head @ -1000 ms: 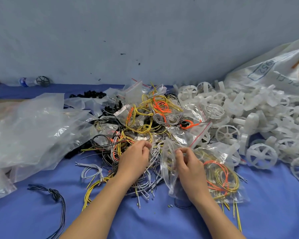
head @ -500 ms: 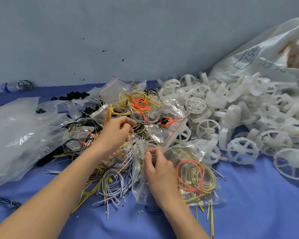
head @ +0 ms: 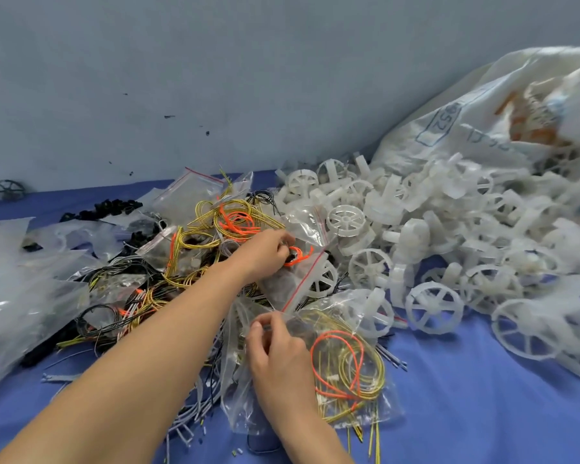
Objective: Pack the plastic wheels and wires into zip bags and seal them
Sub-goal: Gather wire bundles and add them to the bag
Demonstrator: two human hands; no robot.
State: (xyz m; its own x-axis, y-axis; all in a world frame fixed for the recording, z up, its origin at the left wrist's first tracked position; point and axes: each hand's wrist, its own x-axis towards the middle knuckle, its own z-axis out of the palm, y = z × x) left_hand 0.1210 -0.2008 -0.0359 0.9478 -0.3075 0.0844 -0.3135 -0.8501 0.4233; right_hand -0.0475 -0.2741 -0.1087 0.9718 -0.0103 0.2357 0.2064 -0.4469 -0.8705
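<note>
A clear zip bag holding orange and yellow wires lies on the blue cloth in front of me. My right hand pinches its upper left edge. My left hand is stretched across into the pile of coiled yellow, orange and black wires, its fingers curled on a small orange wire loop that lies on a red-striped zip bag. White plastic wheels are heaped on the right.
Crumpled clear plastic sheeting covers the left side. A large white sack leans against the grey wall at the back right. Black parts and a dark wheel lie at the back left. Loose grey wires trail near the front.
My left hand has moved away from the bag, up and to the right across the wire pile, onto the orange loop. My right hand has kept its pinch on the bag's edge.
</note>
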